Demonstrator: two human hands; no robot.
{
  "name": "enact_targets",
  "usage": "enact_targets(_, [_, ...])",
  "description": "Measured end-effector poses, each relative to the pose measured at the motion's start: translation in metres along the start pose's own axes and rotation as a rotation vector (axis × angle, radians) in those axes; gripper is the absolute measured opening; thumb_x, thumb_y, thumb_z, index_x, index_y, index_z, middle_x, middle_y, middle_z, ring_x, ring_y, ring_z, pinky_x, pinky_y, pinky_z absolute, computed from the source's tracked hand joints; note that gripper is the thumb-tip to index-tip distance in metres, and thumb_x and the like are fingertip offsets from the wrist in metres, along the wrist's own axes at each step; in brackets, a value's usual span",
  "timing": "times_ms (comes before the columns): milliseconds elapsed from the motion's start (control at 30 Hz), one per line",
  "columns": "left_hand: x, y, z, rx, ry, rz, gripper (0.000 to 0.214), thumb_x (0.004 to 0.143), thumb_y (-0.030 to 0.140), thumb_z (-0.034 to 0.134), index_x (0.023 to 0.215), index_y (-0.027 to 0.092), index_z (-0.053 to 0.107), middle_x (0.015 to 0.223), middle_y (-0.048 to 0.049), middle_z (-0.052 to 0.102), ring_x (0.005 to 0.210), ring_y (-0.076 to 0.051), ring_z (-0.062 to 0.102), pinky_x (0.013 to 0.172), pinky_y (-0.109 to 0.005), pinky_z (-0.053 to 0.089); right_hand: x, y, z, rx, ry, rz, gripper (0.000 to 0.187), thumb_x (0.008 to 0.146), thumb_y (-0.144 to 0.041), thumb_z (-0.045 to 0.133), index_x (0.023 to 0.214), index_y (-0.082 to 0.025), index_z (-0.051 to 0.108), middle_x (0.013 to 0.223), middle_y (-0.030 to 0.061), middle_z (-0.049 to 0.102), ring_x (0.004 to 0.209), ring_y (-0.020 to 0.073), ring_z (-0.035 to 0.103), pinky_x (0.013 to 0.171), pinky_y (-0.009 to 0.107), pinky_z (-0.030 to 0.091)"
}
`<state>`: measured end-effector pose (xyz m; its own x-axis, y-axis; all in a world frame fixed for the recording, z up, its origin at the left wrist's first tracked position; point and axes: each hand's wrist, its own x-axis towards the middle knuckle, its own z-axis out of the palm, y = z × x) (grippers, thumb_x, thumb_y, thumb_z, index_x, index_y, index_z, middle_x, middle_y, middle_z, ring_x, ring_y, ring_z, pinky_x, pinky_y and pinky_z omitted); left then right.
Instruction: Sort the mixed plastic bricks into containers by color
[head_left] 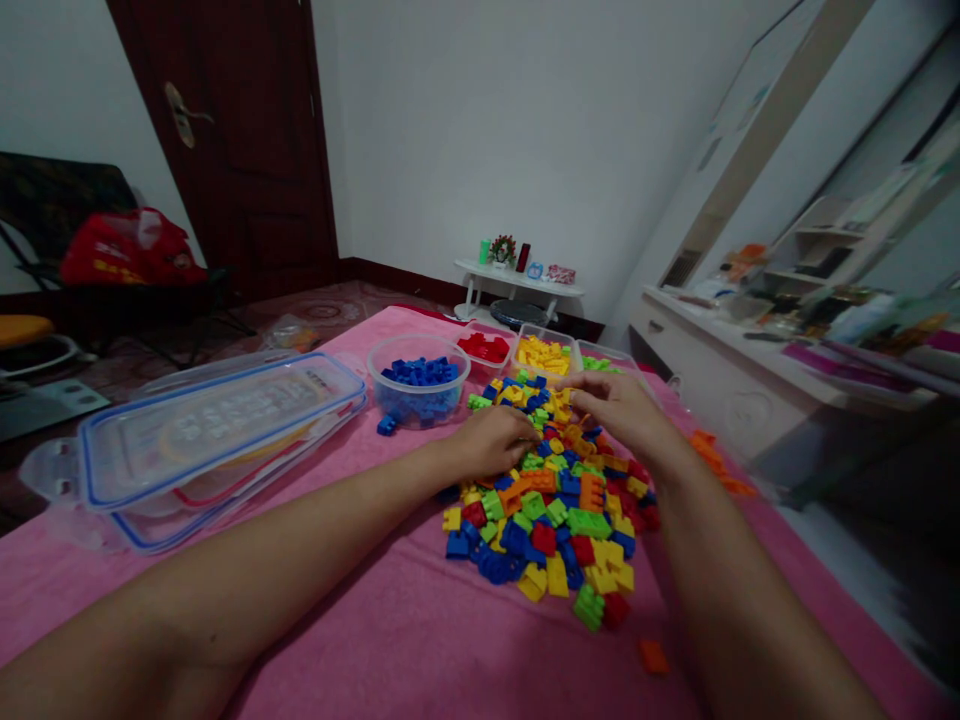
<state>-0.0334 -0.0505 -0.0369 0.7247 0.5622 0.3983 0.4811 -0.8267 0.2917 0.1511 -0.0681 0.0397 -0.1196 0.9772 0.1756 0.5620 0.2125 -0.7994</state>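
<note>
A mixed heap of toy building bricks (536, 535) in blue, yellow, green, red and orange covers the middle of the pink cloth. My left hand (491, 442) rests on the heap's left side, its fingers curled down among the bricks; whatever they hold is hidden. Over the far right of the heap reaches my right hand (619, 408), fingers stretched out and thumb apart, nothing visible in it. Just beyond the hands stand a round tub (416, 400) of blue bricks and clear boxes with red bricks (484, 348), yellow bricks (544, 355) and green bricks (598, 364).
Stacked clear lids (225, 425) with blue and red seals lie at the left. One blue brick (386, 425) sits beside the tub. Loose orange bricks (716, 460) lie near the right edge, another orange brick (653, 657) in front. A cluttered desk (697, 325) stands to the right.
</note>
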Motion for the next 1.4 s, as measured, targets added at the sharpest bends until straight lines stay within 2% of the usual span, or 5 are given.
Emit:
enact_targets(367, [0.010,0.015,-0.018,-0.963,0.255,-0.430,0.035,0.084,0.037,0.053,0.108,0.014,0.063,0.088,-0.0067,0.067,0.074,-0.014,0.063,0.066,-0.022,0.048,-0.006,-0.007,0.000,0.175,-0.081,0.051,0.028,0.069,-0.025,0.057,0.094,-0.013,0.065,0.063,0.0002,0.062,0.055,0.0105,0.058,0.051,0.021,0.047])
enact_targets(600, [0.015,0.015,-0.026,-1.870,0.000,-0.704,0.047,0.087,0.049,0.045,0.115,0.012,0.052,0.087,-0.0107,0.063,0.069,-0.016,0.067,0.057,-0.022,0.054,-0.004,-0.012,0.031,-0.241,0.126,-0.134,0.014,0.064,-0.018,0.057,0.074,-0.014,0.065,0.066,0.0017,0.064,0.056,0.0111,0.055,0.051,0.021,0.040])
enact_targets(733, [0.015,0.012,-0.025,-1.949,0.006,-0.737,0.026,0.090,0.029,0.044,0.108,0.013,0.054,0.077,-0.0064,0.062,0.061,-0.013,0.066,0.053,-0.019,0.053,-0.005,-0.011,0.038,-0.341,0.139,-0.190,0.018,0.066,-0.016,0.054,0.076,-0.015,0.068,0.064,0.0011,0.065,0.055,0.0106,0.053,0.051,0.021,0.039])
enact_targets(1133, [0.016,0.010,-0.029,-1.996,0.073,-0.814,0.018,0.086,0.026,0.052,0.093,0.010,0.058,0.080,-0.0065,0.061,0.067,-0.012,0.065,0.053,-0.016,0.053,-0.006,-0.018,0.027,-0.188,0.146,-0.174,0.027,0.071,-0.018,0.054,0.093,-0.014,0.068,0.088,0.0061,0.071,0.062,0.0135,0.062,0.056,0.023,0.046])
enact_targets(1400, [0.014,0.000,-0.038,-1.612,0.191,-0.834,0.014,0.075,0.017,0.061,0.089,0.014,0.060,0.065,-0.0001,0.058,0.039,-0.002,0.040,0.031,-0.011,0.018,0.008,0.025,-0.018,-0.609,0.162,-0.059,0.019,0.070,-0.019,0.059,0.084,-0.017,0.072,0.082,0.0058,0.072,0.069,0.0172,0.063,0.061,0.026,0.045])
